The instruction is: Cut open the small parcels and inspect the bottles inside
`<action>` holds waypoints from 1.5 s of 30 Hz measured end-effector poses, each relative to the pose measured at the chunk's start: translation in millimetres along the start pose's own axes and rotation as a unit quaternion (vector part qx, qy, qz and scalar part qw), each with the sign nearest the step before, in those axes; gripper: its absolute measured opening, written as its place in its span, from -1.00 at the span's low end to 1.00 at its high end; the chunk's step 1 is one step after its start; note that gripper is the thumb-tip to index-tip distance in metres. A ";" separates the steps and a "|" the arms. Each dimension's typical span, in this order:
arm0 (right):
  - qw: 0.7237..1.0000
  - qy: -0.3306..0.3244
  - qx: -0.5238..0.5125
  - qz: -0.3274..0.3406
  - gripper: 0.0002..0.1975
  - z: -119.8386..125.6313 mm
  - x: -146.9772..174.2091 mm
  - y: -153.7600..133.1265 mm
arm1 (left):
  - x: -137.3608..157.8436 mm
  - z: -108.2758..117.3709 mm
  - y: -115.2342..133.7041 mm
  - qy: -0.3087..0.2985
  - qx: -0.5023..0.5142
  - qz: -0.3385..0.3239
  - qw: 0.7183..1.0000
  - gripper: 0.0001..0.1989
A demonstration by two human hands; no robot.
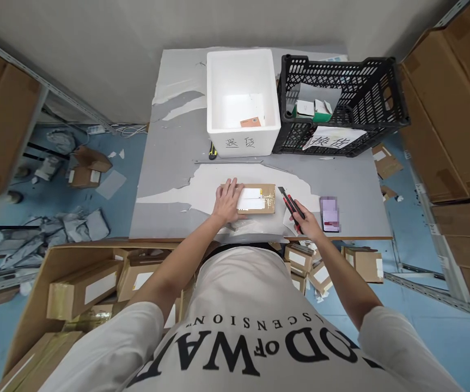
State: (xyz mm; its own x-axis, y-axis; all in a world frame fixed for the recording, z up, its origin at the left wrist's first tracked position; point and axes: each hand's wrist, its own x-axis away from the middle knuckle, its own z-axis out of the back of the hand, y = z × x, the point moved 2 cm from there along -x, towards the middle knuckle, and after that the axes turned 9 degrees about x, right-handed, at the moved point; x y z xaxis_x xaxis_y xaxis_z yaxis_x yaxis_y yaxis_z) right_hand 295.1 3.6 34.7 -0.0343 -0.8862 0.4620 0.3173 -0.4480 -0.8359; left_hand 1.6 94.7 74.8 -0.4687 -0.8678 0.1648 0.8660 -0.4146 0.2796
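Note:
A small taped cardboard box (270, 198) with white labels on top lies near the table's front edge. My left hand (227, 202) rests on its left end, fingers laid over the cardboard. To the right of the box, my right hand (306, 220) is closed around a red and black box cutter (291, 202), whose tip points up and left, close to the box's right side but apart from it. A phone (330, 214) with a lit screen lies just right of that hand. Behind the box, a yellow and black utility knife (212, 151) lies by the foam bin.
The white foam bin (214, 130) holds a small brown card. Beside it, a black plastic crate (341, 142) contains small cartons and paper. A large carton (34, 283) of boxes stands at the front left. Shelves with big cardboard boxes (443, 114) flank the grey table (165, 158).

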 end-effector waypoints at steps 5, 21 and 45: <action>0.998 -0.004 -0.059 -0.009 -0.13 -11.0 0.5 -1.0 | -6.3 -0.9 -2.3 -0.036 0.006 0.010 0.999 0.25; 0.997 -0.055 -0.052 -0.013 -0.20 -6.4 16.0 0.8 | -5.6 -0.3 -4.5 -0.032 0.048 0.005 0.998 0.17; 0.994 -0.080 -0.051 -0.053 -0.17 -24.1 67.6 29.0 | -9.7 -2.6 -6.6 -0.029 0.059 -0.003 0.998 0.14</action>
State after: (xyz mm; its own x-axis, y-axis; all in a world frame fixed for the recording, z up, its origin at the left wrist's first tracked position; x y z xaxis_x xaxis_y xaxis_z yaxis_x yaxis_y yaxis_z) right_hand 279.2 -72.2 34.5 0.0922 -0.8066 0.5839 0.2212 -0.5552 -0.8018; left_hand 1.0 105.1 68.9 -0.4856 -0.8469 0.2166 0.8385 -0.3812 0.3893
